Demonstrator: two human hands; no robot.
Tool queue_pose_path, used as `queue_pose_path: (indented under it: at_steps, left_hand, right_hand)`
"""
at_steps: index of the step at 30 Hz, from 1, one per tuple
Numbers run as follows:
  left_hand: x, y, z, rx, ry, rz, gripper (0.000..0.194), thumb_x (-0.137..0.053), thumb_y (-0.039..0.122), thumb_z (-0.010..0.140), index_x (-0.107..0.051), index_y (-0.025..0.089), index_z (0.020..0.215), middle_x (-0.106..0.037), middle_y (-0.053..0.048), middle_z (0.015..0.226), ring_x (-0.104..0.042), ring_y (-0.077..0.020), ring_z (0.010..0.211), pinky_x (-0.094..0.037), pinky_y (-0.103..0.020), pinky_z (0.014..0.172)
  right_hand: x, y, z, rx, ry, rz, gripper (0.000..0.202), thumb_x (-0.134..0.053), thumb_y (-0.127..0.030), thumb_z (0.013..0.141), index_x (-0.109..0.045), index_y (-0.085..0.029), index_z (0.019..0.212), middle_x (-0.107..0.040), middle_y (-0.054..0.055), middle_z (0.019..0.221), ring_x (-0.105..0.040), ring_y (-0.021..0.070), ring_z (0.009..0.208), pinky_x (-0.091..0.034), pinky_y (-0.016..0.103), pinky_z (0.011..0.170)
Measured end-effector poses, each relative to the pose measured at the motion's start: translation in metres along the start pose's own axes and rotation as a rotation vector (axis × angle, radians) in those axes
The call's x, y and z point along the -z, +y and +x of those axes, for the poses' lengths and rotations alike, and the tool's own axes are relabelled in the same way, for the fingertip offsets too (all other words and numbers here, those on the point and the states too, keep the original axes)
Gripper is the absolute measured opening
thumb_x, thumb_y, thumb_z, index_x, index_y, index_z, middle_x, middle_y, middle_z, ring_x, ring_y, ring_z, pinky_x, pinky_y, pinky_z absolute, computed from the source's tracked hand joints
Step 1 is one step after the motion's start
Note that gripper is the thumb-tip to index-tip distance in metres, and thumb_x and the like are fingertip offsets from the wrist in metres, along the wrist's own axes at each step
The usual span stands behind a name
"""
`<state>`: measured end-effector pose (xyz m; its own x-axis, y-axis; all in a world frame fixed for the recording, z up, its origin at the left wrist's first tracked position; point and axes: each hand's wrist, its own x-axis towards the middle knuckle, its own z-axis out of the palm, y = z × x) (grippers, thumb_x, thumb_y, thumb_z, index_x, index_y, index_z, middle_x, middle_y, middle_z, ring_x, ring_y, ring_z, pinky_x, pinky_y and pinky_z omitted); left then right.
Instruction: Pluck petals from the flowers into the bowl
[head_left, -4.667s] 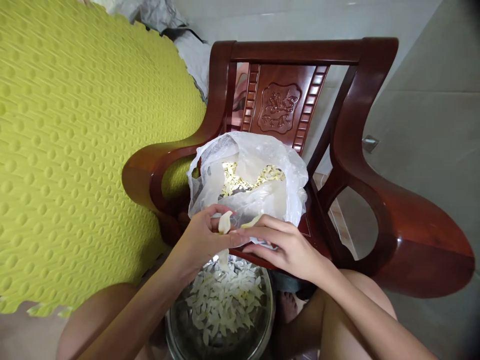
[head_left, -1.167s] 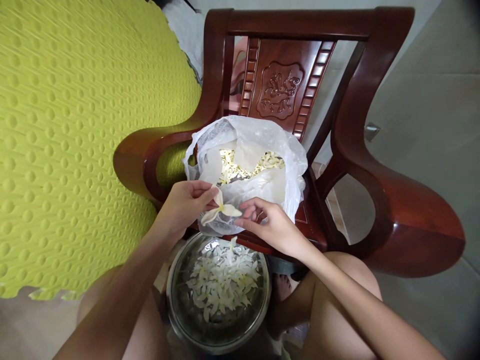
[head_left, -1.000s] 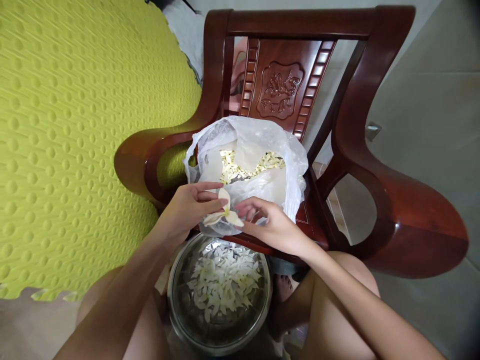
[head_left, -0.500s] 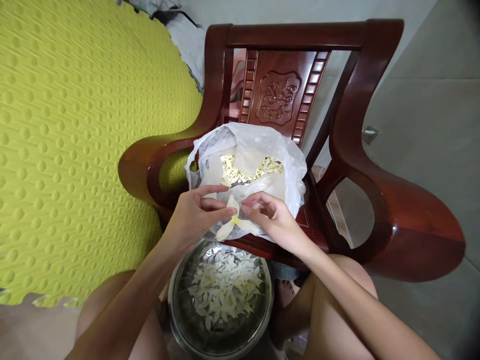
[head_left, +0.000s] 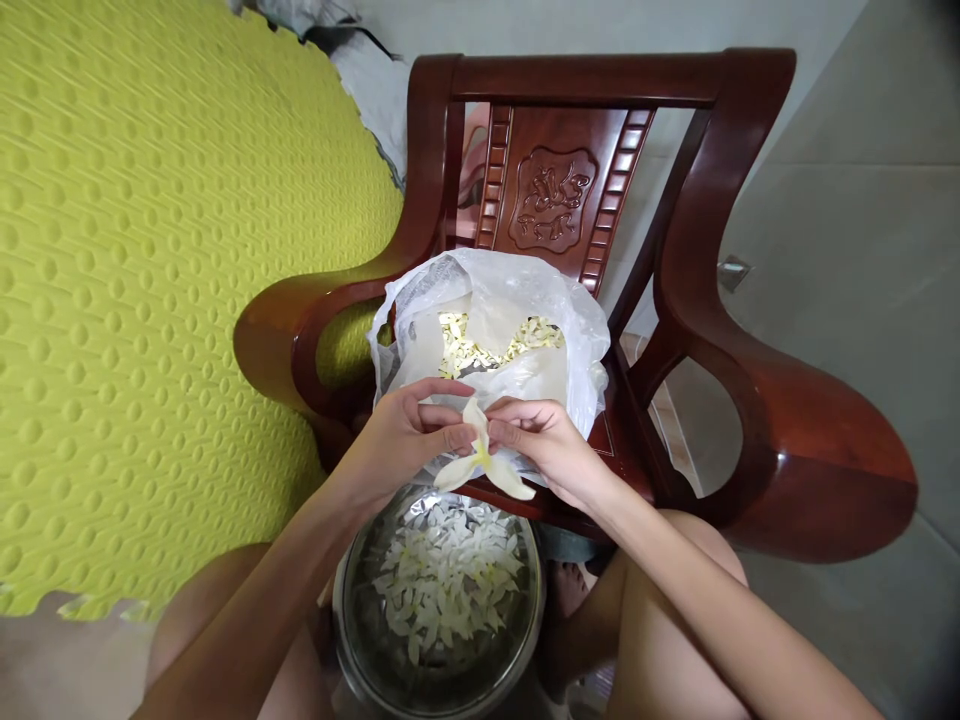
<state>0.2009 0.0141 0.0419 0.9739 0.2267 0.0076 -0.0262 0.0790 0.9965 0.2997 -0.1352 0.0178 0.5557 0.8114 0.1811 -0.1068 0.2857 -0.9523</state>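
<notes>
A pale flower (head_left: 481,458) with three long petals and a yellow centre hangs between my hands. My left hand (head_left: 420,430) pinches it from the left with thumb and fingers. From the right, the thumb and fingertips of my right hand (head_left: 536,437) close on the same flower; the exact spot of contact is hidden behind a petal. Behind my hands, a white plastic bag (head_left: 577,310) lies open on the chair with many small pale yellow pieces (head_left: 536,340) inside. Below stands a metal bowl (head_left: 352,640) holding a heap of whitish petals or flowers (head_left: 450,580).
The dark red wooden chair (head_left: 825,450) surrounds the bag with its two broad armrests. A yellow textured foam mat (head_left: 150,280) stands at the left. My knees flank the bowl.
My right hand has moved in from beside the flower and its fingers have closed on it. The flower has shifted slightly right and down and turned a little.
</notes>
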Motion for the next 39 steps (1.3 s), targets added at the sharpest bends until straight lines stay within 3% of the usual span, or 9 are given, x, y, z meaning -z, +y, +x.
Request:
queue_pose_path:
  at_steps: [7, 12, 15, 17, 22, 27, 34, 36, 39]
  left_hand:
    - [-0.002, -0.001, -0.005, -0.013, 0.031, -0.014, 0.041, -0.078, 0.029, 0.069, -0.062, 0.017, 0.105, -0.073, -0.001, 0.068, -0.064, -0.0127, 0.059, -0.047, -0.022, 0.058]
    - [-0.007, -0.005, -0.003, -0.152, 0.314, 0.243, 0.025, -0.079, 0.032, 0.067, -0.061, 0.016, 0.074, -0.066, 0.001, 0.063, -0.059, -0.0121, 0.06, -0.043, -0.021, 0.056]
    - [-0.014, -0.005, -0.006, -0.242, 0.414, 0.39, 0.016, -0.073, 0.031, 0.073, -0.067, 0.016, 0.076, -0.068, 0.0, 0.071, -0.061, -0.0138, 0.067, -0.046, -0.022, 0.062]
    - [-0.018, -0.003, -0.009, -0.254, 0.39, 0.421, 0.016, -0.066, 0.032, 0.08, -0.07, 0.016, 0.085, -0.071, -0.002, 0.079, -0.063, -0.0158, 0.072, -0.048, -0.023, 0.066]
    - [-0.022, 0.0, -0.016, -0.214, 0.199, 0.43, 0.024, -0.06, 0.038, 0.085, -0.073, 0.018, 0.087, -0.072, 0.001, 0.08, -0.065, -0.018, 0.075, -0.047, -0.022, 0.062]
    - [-0.027, -0.008, -0.016, -0.169, 0.268, 0.302, 0.028, -0.061, 0.039, 0.084, -0.074, 0.019, 0.1, -0.075, 0.002, 0.092, -0.066, -0.0182, 0.082, -0.05, -0.023, 0.071]
    - [-0.026, -0.007, -0.018, -0.192, 0.18, 0.244, 0.034, -0.064, 0.033, 0.082, -0.07, 0.021, 0.113, -0.075, 0.0, 0.094, -0.066, -0.0188, 0.084, -0.051, -0.025, 0.075]
    - [-0.026, -0.009, -0.019, -0.204, 0.221, 0.313, 0.035, -0.06, 0.034, 0.085, -0.069, 0.02, 0.116, -0.074, 0.001, 0.089, -0.064, -0.0171, 0.078, -0.05, -0.024, 0.069]
    - [-0.029, -0.012, -0.021, -0.232, 0.314, 0.528, 0.038, -0.053, 0.032, 0.088, -0.067, 0.019, 0.12, -0.064, 0.004, 0.063, -0.052, -0.0119, 0.053, -0.04, -0.021, 0.051]
  right_hand:
    - [-0.008, 0.006, -0.002, -0.069, 0.05, 0.167, 0.015, -0.08, -0.035, 0.07, -0.075, -0.02, 0.072, -0.065, -0.001, 0.068, -0.057, 0.01, 0.064, -0.048, 0.023, 0.064]
    - [-0.009, 0.011, -0.003, -0.008, 0.151, 0.089, 0.017, -0.076, -0.038, 0.074, -0.072, -0.02, 0.075, -0.065, -0.001, 0.071, -0.058, 0.0115, 0.069, -0.048, 0.025, 0.069]
    - [-0.011, 0.013, -0.002, 0.089, 0.184, -0.051, 0.016, -0.072, -0.037, 0.078, -0.071, -0.02, 0.077, -0.064, -0.001, 0.069, -0.058, 0.0126, 0.066, -0.049, 0.026, 0.065]
    - [-0.014, 0.012, -0.003, 0.143, 0.209, -0.167, 0.015, -0.07, -0.035, 0.08, -0.07, -0.02, 0.077, -0.063, 0.0, 0.068, -0.058, 0.013, 0.064, -0.048, 0.026, 0.061]
    - [-0.02, 0.007, -0.007, 0.256, 0.265, -0.323, 0.017, -0.067, -0.034, 0.082, -0.068, -0.02, 0.073, -0.06, 0.001, 0.072, -0.058, 0.0134, 0.061, -0.05, 0.027, 0.056]
    - [-0.019, 0.005, -0.008, 0.317, 0.296, -0.376, 0.014, -0.067, -0.028, 0.083, -0.068, -0.02, 0.071, -0.059, 0.002, 0.072, -0.057, 0.0138, 0.063, -0.05, 0.027, 0.055]
    - [-0.017, 0.001, -0.008, 0.292, 0.259, -0.337, 0.019, -0.067, -0.035, 0.083, -0.067, -0.02, 0.072, -0.057, 0.001, 0.071, -0.053, 0.0118, 0.054, -0.045, 0.026, 0.048]
    - [-0.018, 0.002, -0.008, 0.266, 0.264, -0.356, 0.02, -0.064, -0.034, 0.085, -0.065, -0.019, 0.072, -0.056, 0.001, 0.072, -0.052, 0.0114, 0.053, -0.043, 0.026, 0.048]
    - [-0.018, 0.005, -0.007, 0.268, 0.299, -0.473, 0.015, -0.059, -0.029, 0.086, -0.063, -0.018, 0.077, -0.055, 0.002, 0.073, -0.052, 0.0133, 0.061, -0.043, 0.027, 0.055]
